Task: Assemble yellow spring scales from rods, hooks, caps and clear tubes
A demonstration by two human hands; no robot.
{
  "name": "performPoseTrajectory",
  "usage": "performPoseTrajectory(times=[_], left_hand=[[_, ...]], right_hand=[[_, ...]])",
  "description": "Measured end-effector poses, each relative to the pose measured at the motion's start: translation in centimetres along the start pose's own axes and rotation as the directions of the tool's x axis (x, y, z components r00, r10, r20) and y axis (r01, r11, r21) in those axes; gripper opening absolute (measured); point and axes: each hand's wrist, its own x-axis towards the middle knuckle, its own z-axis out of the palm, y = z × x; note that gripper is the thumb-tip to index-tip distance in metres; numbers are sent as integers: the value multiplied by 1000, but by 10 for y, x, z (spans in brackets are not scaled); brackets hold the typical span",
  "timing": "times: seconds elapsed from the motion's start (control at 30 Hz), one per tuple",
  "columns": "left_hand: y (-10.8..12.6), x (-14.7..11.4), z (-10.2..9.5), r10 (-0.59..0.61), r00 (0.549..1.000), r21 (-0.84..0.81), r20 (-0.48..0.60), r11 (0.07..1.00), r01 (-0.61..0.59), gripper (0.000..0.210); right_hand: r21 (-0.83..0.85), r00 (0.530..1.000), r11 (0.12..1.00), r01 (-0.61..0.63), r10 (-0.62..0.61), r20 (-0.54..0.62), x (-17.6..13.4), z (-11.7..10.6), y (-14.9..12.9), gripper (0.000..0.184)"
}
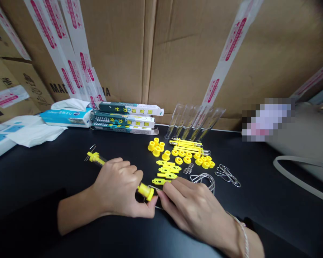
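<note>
My left hand (121, 188) is wrapped around a spring scale (146, 192), a clear tube with yellow end caps. Its far left end, with a metal hook (90, 152), sticks out beyond my knuckles. The other yellow cap shows between thumb and fingers. At that cap, my right hand (195, 202) is closed on a bent metal wire (154, 187), most of it hidden by my fingertips. Just past my right fingers lie flat yellow slotted pieces (167, 169). Loose wire loops (204, 179) lie beyond my right knuckles.
Yellow caps (156, 151), yellow rings (187, 160), small springs (188, 168), S-shaped hooks (228, 175) and yellow rods (190, 147) lie beyond my hands. Clear tubes (187, 122) lean on a cardboard box (177, 53). Printed boxes (123, 120) and a tissue pack (66, 116) stand left.
</note>
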Motion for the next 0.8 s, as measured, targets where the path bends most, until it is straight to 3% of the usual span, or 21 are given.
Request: performPoseTrajectory(times=[0.2,0.8], left_hand=[[-1,-2,3,-35,999,-90,19,995,37,25],[-8,-4,5,-79,991,-329,108,938,110,15]], right_hand=[[20,1000,1000,-24,24,-16,-2,0,2,35],[387,981,906,-169,192,-21,0,-4,0,24]])
